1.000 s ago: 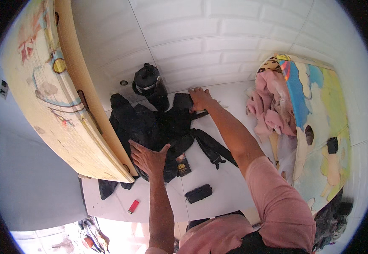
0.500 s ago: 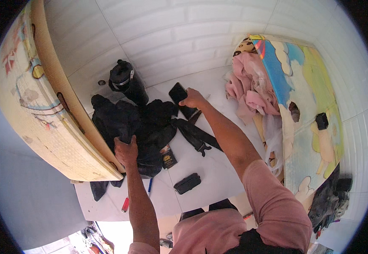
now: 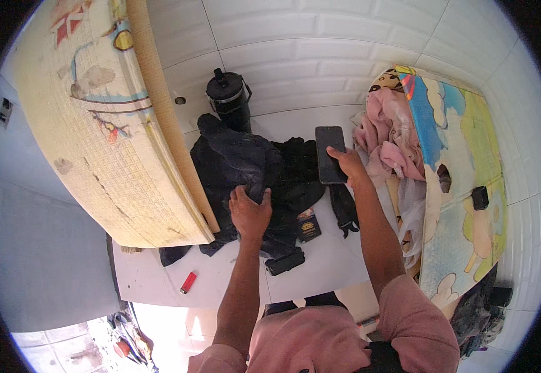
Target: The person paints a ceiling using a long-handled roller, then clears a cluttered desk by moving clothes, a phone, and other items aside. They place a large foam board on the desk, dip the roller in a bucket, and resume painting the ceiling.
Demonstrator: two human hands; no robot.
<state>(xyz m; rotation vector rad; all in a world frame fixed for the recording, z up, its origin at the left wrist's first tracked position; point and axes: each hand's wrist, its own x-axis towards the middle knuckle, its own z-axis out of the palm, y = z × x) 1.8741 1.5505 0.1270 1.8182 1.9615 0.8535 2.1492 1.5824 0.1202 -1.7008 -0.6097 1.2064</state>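
Right hand clamps a black phone by its lower end, fingers closed on the edge, screen up, held above the right side of the dark clothes. Left hand presses down on the clothes pile, fingers curled into the fabric at its front middle; looks like a grip, but whether it pinches cloth or just rests I cannot tell.

Judgement: to do this well, keep the phone level and clear of the fabric while the left hand sorts the pile; one-end grip is weak, so a fuller wrap would be safer.

Around:
- black jug upright behind the pile, touching or just beside it
- small dark booklet and black pouch on the white floor in front of the pile
- red lighter well apart, front left
- big foam mat leaning on the left, its edge over the pile's left side, crowding the left hand
- pink cloth heaped on a cartoon mat, just right of the phone

Strap from the pile lies under the right forearm; could snag.
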